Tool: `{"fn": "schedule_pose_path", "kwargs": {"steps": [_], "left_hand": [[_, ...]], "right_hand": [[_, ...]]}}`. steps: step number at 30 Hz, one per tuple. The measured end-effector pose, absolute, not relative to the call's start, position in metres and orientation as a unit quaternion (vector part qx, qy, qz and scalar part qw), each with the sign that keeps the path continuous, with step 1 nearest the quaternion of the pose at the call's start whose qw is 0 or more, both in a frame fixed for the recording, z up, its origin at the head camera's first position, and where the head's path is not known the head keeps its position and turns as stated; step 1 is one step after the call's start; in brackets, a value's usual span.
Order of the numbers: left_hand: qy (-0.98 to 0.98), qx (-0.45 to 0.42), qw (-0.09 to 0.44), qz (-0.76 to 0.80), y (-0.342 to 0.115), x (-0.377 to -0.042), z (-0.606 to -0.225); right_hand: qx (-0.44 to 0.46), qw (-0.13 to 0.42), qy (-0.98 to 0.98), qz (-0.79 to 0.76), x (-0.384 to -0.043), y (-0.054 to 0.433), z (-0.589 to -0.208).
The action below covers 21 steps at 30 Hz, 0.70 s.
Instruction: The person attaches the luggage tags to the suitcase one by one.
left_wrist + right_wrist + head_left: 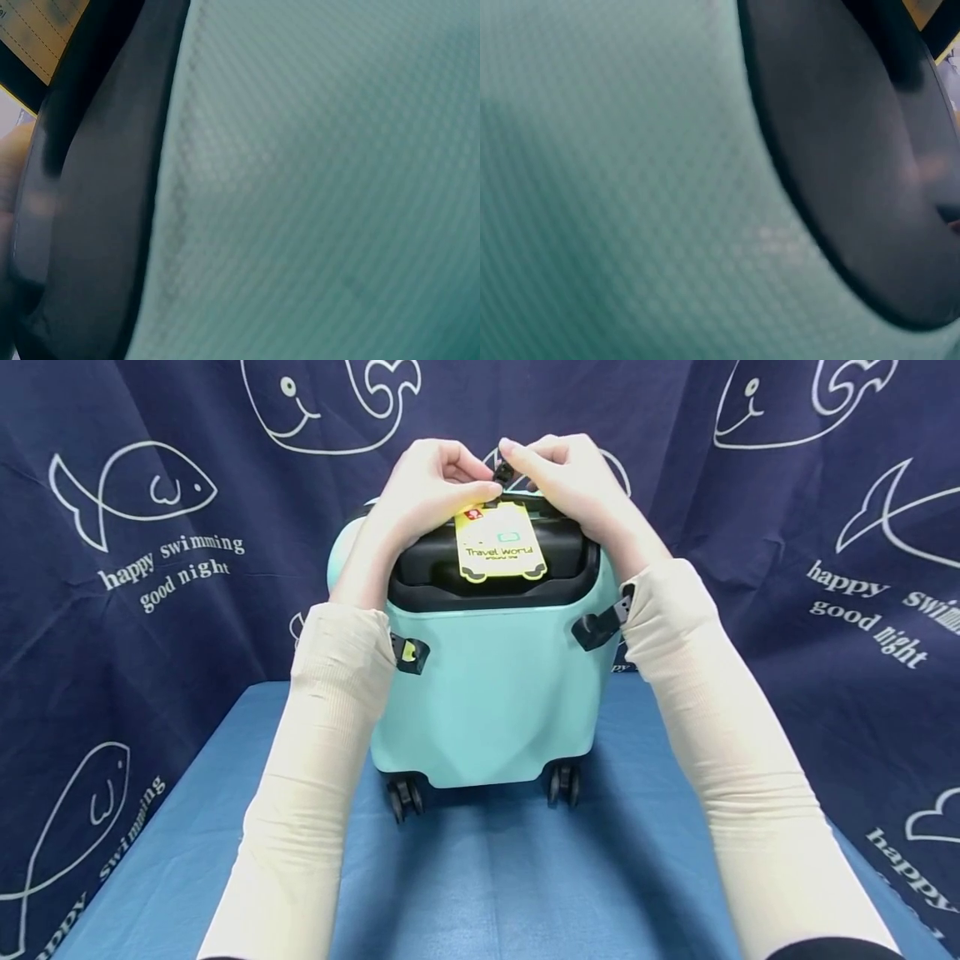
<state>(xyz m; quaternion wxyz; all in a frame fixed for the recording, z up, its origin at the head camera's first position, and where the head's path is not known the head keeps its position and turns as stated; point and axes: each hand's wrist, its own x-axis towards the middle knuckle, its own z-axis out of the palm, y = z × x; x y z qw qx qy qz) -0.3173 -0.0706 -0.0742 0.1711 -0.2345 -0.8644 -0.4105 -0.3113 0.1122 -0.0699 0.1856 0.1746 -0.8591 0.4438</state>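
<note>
A mint-green suitcase (491,693) stands upright, its black top panel (427,568) facing up and toward me. Over that panel hangs a yellow luggage tag (501,545) printed "Travel World", with a short black strap (504,474) at its upper end. My left hand (435,485) pinches the strap just above the tag between thumb and fingers. From the other side my right hand (573,481) grips the same strap higher up, thumb raised beside it. The ribbed suitcase shell (315,180) fills most of the left wrist view, and the right wrist view shows the shell (630,180) too.
The suitcase's black wheels (405,797) rest on a blue cloth-covered table (480,877). Behind and at both sides hangs a dark blue curtain (187,693) with white fish drawings. Black wrist bands (598,627) sit at both cream sleeves, close to the suitcase front.
</note>
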Motion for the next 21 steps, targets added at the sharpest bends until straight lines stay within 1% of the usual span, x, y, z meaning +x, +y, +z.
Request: {"fn": "schedule_pose_path", "kwargs": {"steps": [4,9,14,21], "left_hand": [[-0.861,-0.234,0.165,-0.419,-0.0697,-0.3175,-0.0731],[-0.857,-0.241,0.165,-0.425,-0.0696,-0.3172,-0.0726],[-0.858,-0.244,0.165,-0.422,-0.0702,-0.3168,-0.0729],[-0.862,-0.239,0.162,-0.417,-0.0712,-0.3181,-0.0738]], "right_hand": [[0.214,0.194,-0.823,0.489,-0.3124,0.1140,-0.0715],[0.259,0.186,-0.791,0.523,-0.3125,0.1153,-0.0733],[0.268,0.178,-0.793,0.517,-0.3128,0.1153,-0.0742],[0.275,0.196,-0.780,0.528,-0.3142,0.1135,-0.0761]]}}
